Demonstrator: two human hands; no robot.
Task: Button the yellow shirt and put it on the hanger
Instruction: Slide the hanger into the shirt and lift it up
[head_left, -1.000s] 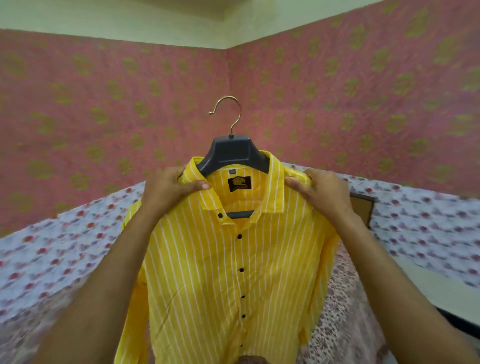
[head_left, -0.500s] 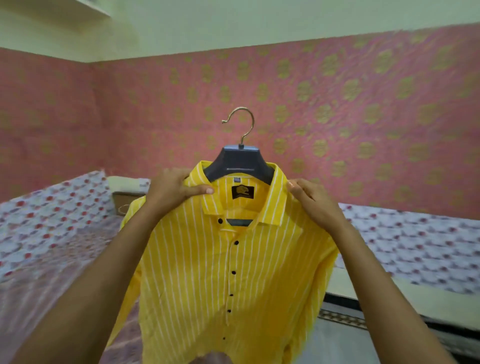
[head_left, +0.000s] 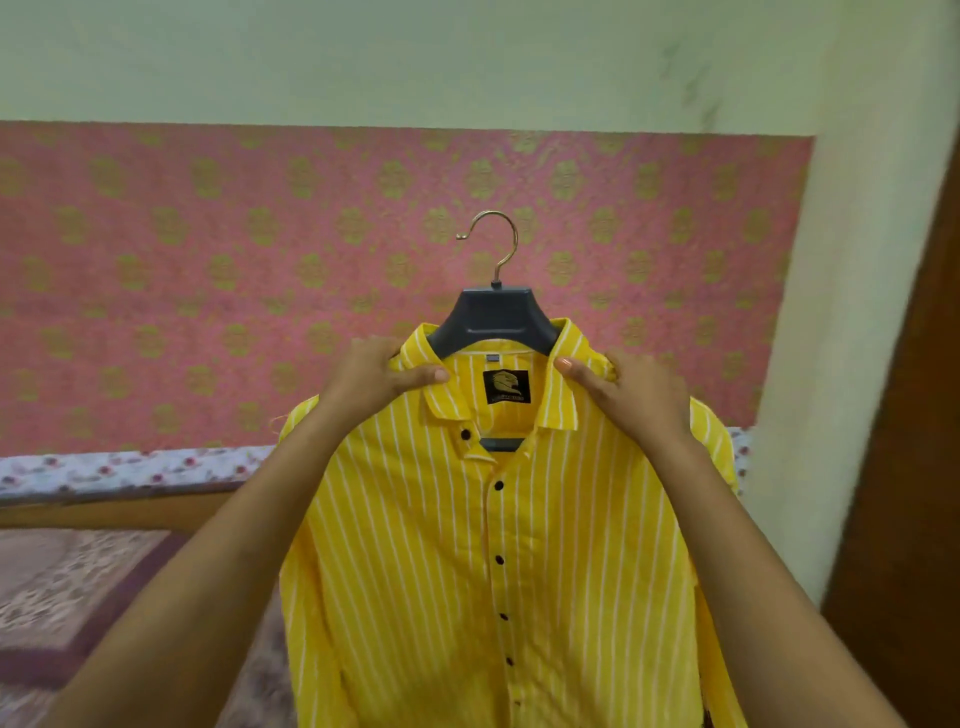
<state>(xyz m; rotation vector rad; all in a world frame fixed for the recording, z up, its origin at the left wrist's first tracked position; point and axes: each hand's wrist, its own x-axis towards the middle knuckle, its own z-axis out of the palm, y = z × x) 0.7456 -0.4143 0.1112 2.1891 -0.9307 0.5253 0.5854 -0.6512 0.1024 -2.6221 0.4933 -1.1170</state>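
The yellow shirt (head_left: 467, 561) with white stripes and black buttons hangs in the air in front of me on a dark grey hanger (head_left: 492, 317) with a metal hook. The front is buttoned from the second button down; the collar button is undone. My left hand (head_left: 376, 376) grips the shirt's left shoulder beside the collar. My right hand (head_left: 631, 392) grips the right shoulder, thumb on the collar. The hanger's arms are hidden inside the shirt.
A pink patterned cloth (head_left: 208, 270) covers the wall behind. A bed with a floral sheet (head_left: 130, 467) lies at the lower left. A pale wall corner (head_left: 841, 312) and a brown wooden door edge (head_left: 914, 467) stand at the right.
I have turned to the right with the shirt held up; the bed slid to the left of the view and the wall corner and door came in. Both hands keep their grip.
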